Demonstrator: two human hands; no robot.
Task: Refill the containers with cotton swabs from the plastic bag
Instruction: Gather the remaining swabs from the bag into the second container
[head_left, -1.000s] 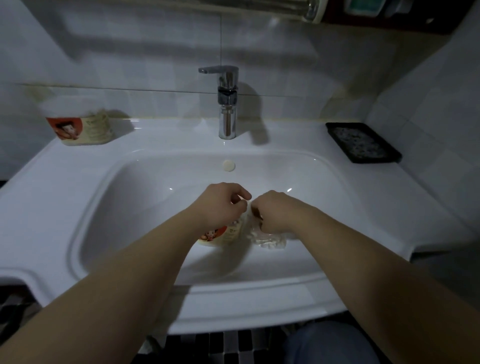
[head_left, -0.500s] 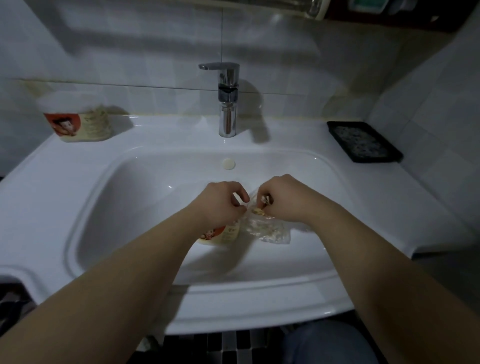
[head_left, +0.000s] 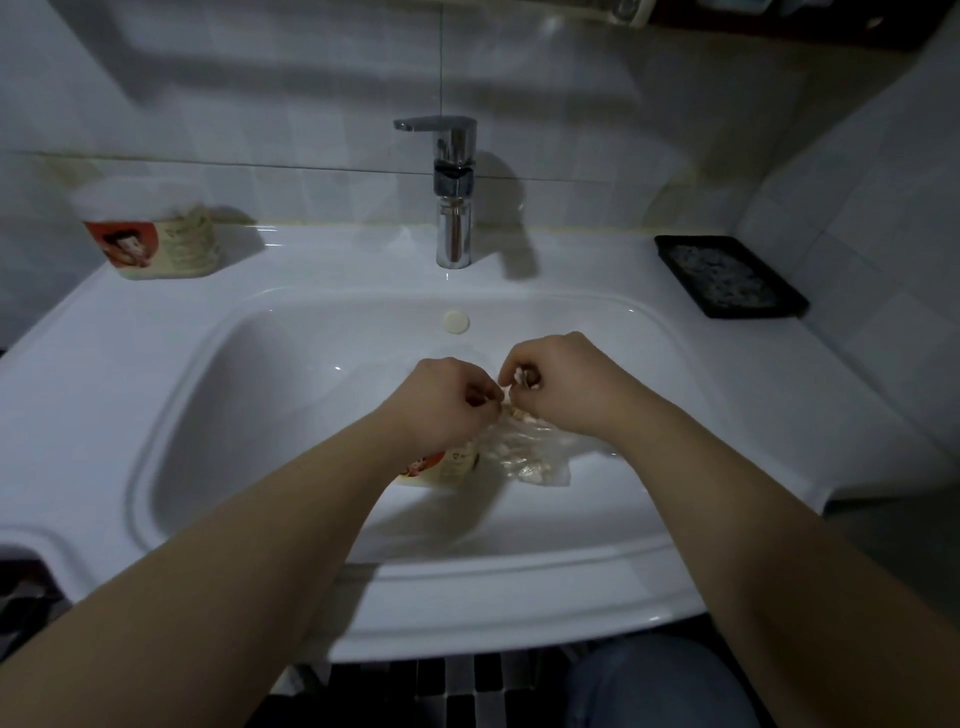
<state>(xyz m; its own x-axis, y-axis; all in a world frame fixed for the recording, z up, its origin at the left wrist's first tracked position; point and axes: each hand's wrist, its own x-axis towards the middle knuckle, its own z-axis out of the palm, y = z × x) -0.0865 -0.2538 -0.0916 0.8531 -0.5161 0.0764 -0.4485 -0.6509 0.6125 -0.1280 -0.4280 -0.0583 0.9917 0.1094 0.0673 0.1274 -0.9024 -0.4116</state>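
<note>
Over the middle of the white sink basin (head_left: 218, 415), both hands work at a clear plastic bag (head_left: 524, 447) of cotton swabs. My left hand (head_left: 441, 400) pinches the bag's top edge; a small container (head_left: 441, 465) with a red and cream label shows just below it, mostly hidden by the wrist. My right hand (head_left: 556, 382) is curled and pinches a few swabs (head_left: 521, 375) at the bag's mouth. A second container (head_left: 150, 228) with the same label and a white lid stands on the back left of the sink ledge.
A chrome faucet (head_left: 453, 192) rises at the back centre, above the overflow cap (head_left: 456, 321). A black tray (head_left: 727, 275) lies on the ledge at the right, by the tiled corner wall. Dark checkered floor shows below the sink's front rim.
My right hand has lifted from the bag's side to its mouth and now pinches some swabs. The bag has been pulled up and stretched between both hands.
</note>
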